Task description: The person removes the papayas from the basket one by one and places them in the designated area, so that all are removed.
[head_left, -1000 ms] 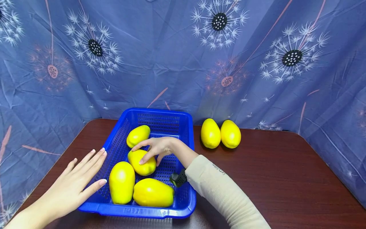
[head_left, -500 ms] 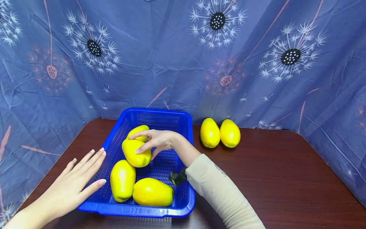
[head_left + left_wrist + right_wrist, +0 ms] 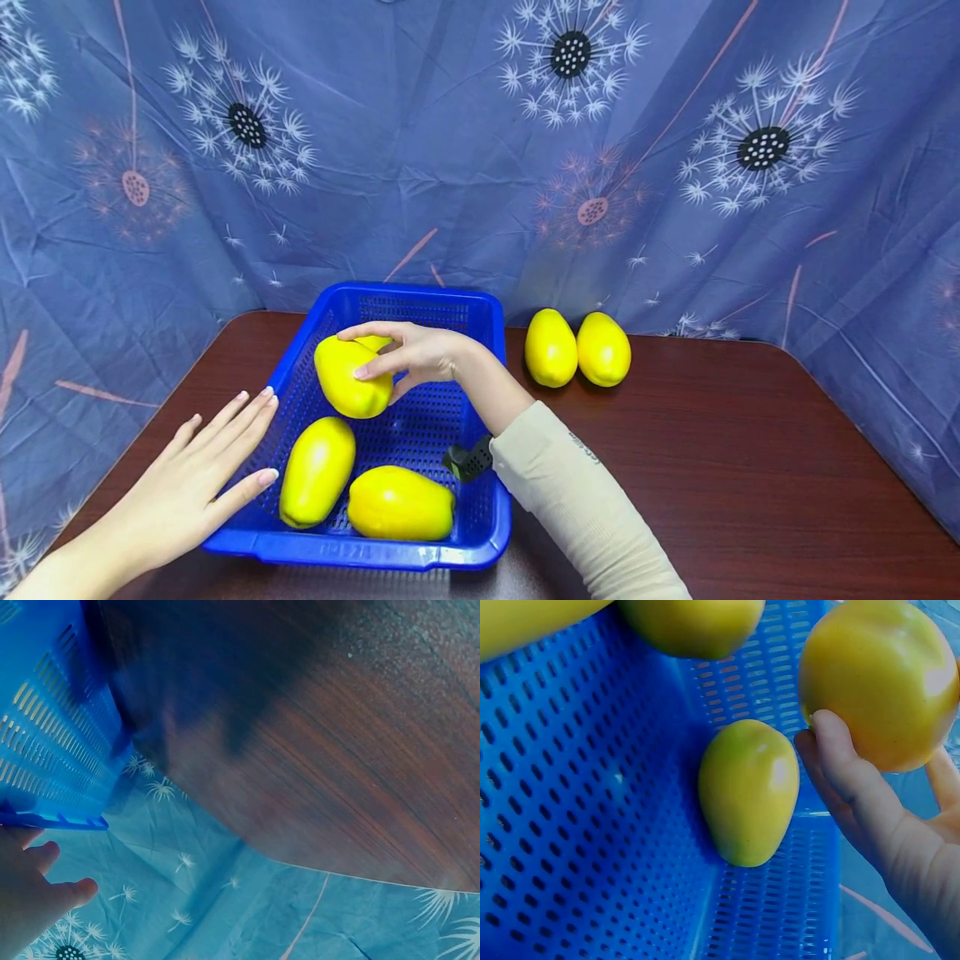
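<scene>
My right hand grips a yellow mango from above, thumb on one side and fingers round the other. It is raised inside a blue perforated plastic basket. Behind the held fruit lies another mango, mostly hidden in the head view but plain in the right wrist view. Toward the basket's front rest two more, a tilted mango on the left and a sideways mango beside it. My left hand lies with straight fingers, its fingertips at the basket's left rim.
Two mangoes stand side by side on the dark brown wooden table, right of the basket near the back edge. A blue dandelion-print curtain hangs behind and around the table. A black wrist camera sits under the right sleeve.
My right hand has lifted the mango up and toward the back left, so it now covers most of the rear one. The front-left mango has tilted slightly. My left hand stays put.
</scene>
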The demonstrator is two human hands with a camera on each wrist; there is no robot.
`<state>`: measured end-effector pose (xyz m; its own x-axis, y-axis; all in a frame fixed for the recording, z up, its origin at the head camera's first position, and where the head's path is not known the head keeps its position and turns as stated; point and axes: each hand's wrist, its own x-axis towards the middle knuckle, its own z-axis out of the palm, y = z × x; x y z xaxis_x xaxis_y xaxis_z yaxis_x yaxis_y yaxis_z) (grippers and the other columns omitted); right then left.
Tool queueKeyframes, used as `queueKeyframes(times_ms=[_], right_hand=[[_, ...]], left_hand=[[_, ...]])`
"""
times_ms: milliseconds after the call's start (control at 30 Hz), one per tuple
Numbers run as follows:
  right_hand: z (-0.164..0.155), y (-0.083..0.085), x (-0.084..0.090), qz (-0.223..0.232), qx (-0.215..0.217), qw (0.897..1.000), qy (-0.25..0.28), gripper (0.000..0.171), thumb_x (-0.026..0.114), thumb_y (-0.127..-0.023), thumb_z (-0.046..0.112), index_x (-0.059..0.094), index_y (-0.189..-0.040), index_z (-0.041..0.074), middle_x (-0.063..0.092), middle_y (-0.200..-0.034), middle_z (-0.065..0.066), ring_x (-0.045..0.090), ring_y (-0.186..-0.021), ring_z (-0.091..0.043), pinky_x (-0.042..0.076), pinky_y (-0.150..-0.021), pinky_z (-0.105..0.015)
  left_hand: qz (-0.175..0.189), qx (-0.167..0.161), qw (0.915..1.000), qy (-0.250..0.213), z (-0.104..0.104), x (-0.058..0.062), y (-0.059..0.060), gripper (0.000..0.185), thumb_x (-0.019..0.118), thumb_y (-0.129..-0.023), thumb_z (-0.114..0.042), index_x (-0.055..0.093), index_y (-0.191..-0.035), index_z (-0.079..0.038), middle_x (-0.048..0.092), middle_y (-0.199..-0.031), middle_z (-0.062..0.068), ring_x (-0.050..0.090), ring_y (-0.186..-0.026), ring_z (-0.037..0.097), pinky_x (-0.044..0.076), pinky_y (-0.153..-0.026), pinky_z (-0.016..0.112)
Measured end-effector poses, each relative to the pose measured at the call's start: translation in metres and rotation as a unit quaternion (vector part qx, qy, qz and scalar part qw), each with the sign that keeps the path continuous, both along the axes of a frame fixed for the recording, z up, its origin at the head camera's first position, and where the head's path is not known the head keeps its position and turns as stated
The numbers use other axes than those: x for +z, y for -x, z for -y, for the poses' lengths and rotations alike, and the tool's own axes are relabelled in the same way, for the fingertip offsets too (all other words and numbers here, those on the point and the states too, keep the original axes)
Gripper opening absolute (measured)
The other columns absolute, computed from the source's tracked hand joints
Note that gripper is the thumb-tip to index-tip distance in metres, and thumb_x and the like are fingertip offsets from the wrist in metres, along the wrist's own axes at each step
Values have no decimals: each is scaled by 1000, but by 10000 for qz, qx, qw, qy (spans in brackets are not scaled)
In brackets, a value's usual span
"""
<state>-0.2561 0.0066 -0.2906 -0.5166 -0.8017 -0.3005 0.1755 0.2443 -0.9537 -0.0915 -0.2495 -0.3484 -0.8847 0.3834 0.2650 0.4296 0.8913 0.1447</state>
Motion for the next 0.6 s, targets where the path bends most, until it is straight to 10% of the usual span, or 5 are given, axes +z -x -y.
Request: queueKeyframes(times_ms=[600], right_hand=[[-25, 4, 27, -97, -428, 9974, 575, 55, 57, -91, 4, 41, -140, 22, 51, -125, -15, 57, -100, -26, 51, -80, -47]], left_hand=[[-41, -9, 10000, -51, -2, 1, -1, 71, 54, -92, -38, 20, -150, -15, 23, -153, 6, -5, -141, 10, -13, -109, 45]])
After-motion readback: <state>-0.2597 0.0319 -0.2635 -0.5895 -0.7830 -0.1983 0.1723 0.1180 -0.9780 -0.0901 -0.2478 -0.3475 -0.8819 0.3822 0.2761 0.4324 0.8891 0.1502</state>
